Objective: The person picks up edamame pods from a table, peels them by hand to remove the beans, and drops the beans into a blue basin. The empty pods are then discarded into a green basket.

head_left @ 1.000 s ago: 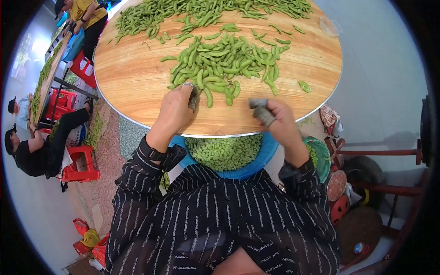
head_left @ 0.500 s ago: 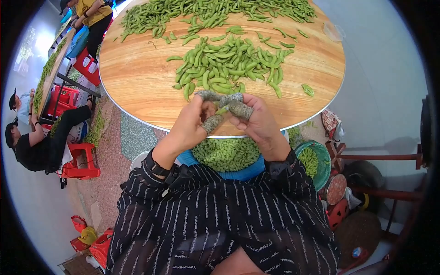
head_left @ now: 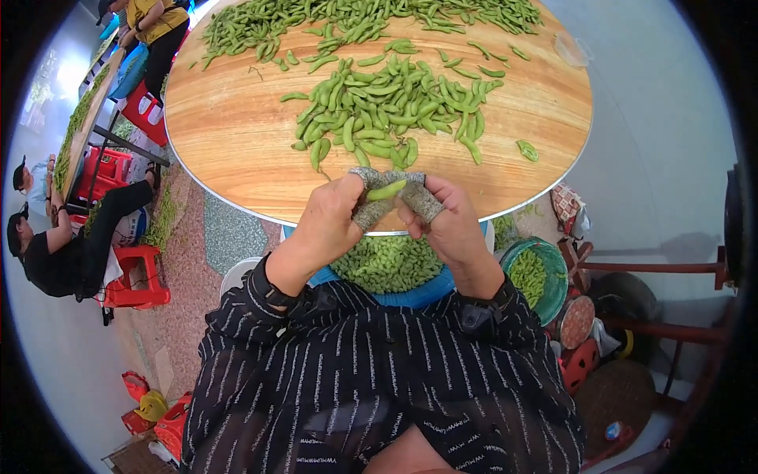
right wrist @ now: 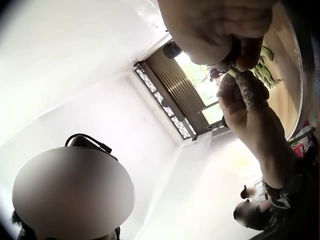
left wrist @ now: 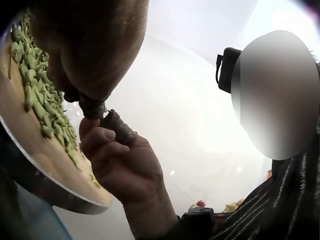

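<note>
A green pod [head_left: 387, 191] lies between the two hands at the table's near edge, its left end pinched by the wrapped thumb and finger of the left hand [head_left: 328, 213]. The right hand [head_left: 454, 225] has its wrapped thumb and forefinger curled at the pod's other end. Grey wraps cover the thumb and forefinger of both hands. Just beyond them is a heap of pods [head_left: 387, 103]. In the left wrist view the right hand [left wrist: 125, 160] meets the left; the right wrist view shows a bit of green [right wrist: 232, 73] between the fingertips.
More pods [head_left: 316, 24] cover the far side of the round table [head_left: 229, 118]. Below its near edge stands a blue basin [head_left: 426, 297] of shelled beans [head_left: 387, 261]. A green basket [head_left: 562, 284] is at the right. Other people [head_left: 55, 245] sit at the left.
From apart a second ago, both hands have come together over the table's near edge. The pod between them shows more than it did half a second ago.
</note>
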Demonstrator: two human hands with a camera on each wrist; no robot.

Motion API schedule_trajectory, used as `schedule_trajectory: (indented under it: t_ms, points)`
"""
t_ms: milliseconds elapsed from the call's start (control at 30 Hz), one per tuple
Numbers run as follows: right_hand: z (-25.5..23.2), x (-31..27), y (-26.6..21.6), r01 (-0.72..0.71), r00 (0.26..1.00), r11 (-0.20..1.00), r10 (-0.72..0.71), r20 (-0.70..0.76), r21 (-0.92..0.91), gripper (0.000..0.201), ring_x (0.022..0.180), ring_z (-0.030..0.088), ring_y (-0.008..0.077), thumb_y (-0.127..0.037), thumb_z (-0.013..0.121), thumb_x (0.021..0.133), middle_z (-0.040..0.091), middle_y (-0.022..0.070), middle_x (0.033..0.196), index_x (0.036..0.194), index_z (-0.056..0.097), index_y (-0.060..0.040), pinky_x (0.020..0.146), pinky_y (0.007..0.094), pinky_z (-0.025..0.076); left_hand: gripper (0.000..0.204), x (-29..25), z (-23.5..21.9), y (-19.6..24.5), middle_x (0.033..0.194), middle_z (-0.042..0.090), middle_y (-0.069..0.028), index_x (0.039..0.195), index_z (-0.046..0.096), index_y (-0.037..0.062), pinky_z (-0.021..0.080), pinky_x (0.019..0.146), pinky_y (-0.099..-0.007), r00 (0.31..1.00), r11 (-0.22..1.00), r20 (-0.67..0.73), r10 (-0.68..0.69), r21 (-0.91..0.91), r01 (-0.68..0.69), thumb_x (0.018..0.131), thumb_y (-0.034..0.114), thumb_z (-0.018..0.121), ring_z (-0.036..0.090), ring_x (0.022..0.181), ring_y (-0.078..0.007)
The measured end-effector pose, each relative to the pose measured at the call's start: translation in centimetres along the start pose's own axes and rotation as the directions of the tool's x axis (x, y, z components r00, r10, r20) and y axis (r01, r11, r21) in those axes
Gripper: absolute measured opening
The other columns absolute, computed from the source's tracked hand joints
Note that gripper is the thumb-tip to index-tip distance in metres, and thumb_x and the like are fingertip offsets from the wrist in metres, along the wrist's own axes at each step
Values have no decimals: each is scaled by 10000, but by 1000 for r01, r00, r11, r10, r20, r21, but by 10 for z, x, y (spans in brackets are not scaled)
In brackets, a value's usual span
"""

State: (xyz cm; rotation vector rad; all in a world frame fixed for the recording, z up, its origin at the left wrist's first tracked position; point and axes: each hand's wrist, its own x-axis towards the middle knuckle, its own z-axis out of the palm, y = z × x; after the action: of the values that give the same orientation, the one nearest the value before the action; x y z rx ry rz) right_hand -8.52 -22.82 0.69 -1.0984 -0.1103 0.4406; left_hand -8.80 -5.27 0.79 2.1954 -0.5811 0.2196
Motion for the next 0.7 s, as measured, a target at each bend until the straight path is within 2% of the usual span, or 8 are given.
schedule_trajectory:
  t_ms: [100,267,400,467,500,567,700]
  points:
    - [1,0,0,0,1000,1000,1,-22,22,109,485,438,49,-35,452,809,524,6,645,841,550,-1,439,168,357,263,0,1,3,661,549,-112,894,507,-1,436,501,-283,1000,1000,9,-11,4,11,692,81,655,577,580,-207]
    - [1,1,5,11,999,1000,-12,-37,-22,116,493,417,50,-63,457,823,495,-2,628,862,549,-5,437,170,333,252,0,4,2,659,549,-123,867,514,0,438,495,-290,991,983,-48,127,138,-119,681,81,664,576,572,-234]
    - [2,-1,4,6,998,998,-9,-65,-55,126,507,404,50,-78,451,830,476,-9,623,877,548,-13,443,167,318,255,-1,8,3,663,550,-130,866,520,1,438,497,-299,993,989,-58,105,114,-98,678,90,667,575,578,-253]
    - [2,-1,4,4,997,998,-8,-71,-55,124,507,404,49,-74,452,826,476,-10,621,873,549,-14,445,167,320,209,0,6,7,692,527,-178,836,480,-4,423,517,-385,997,1000,-69,29,9,-28,706,93,611,533,617,-350]
    - [2,-1,3,3,997,998,-7,-77,-56,121,506,405,48,-71,453,822,476,-12,619,869,550,-16,446,167,322,209,0,7,5,692,527,-178,836,480,-4,423,517,-385,997,1000,-70,29,8,-28,706,93,611,533,617,-350]
    - [3,-1,2,11,996,997,-18,-86,-79,120,504,405,48,-69,453,820,475,-15,614,868,552,-19,447,167,324,278,-1,10,0,690,557,-141,891,521,1,442,506,-316,991,985,-89,104,151,-90,671,86,669,570,594,-286]
    - [5,0,3,38,992,992,-52,-115,-124,114,496,393,43,-66,459,817,470,-26,601,862,556,-26,444,166,312,285,2,11,5,699,558,-138,904,522,3,443,508,-318,985,986,-110,135,109,-123,669,77,664,568,597,-287]
